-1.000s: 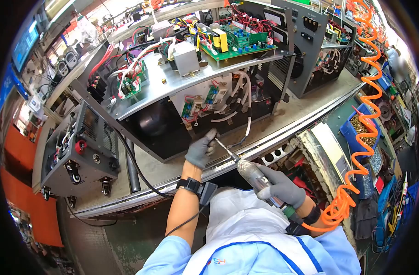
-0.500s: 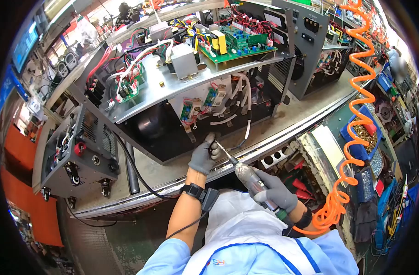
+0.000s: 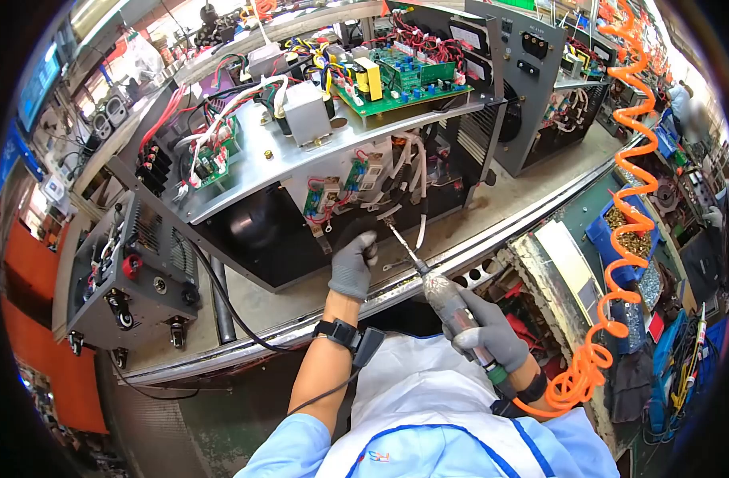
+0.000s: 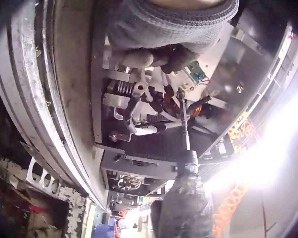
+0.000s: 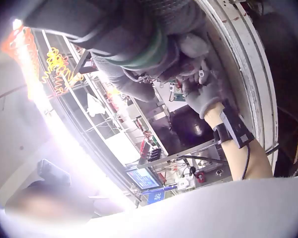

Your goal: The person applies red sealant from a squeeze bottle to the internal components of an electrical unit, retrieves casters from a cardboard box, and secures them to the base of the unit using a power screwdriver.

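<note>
My gloved right hand point(image 3: 492, 331) grips a pneumatic screwdriver point(image 3: 448, 301), fingers wrapped around its body. Its long bit point(image 4: 185, 124) reaches into the lower bay of an opened electrical cabinet point(image 3: 245, 247), the tip right at a metal fitting beside a small green board point(image 4: 194, 72). My gloved left hand point(image 3: 354, 267) is at the bay's front edge, fingers curled, left of the bit. Close to its fingertips is the ring lug point(image 4: 140, 87) of a white cable point(image 4: 145, 130) with black sleeving. I cannot tell whether the left fingers hold anything.
An orange coiled air hose point(image 3: 631, 151) hangs at the right. Blue bins point(image 3: 595, 231) of small hardware stand below it. A second cabinet point(image 3: 532, 80) is behind right, and a smaller grey unit with casters point(image 3: 137, 279) is at left. Circuit boards point(image 3: 404, 84) top the main cabinet.
The screwdriver's bit tip has moved from beside the left fingertips up and forward into the cabinet's bay. My left hand has stayed near the bay's front edge, now apart from the bit.
</note>
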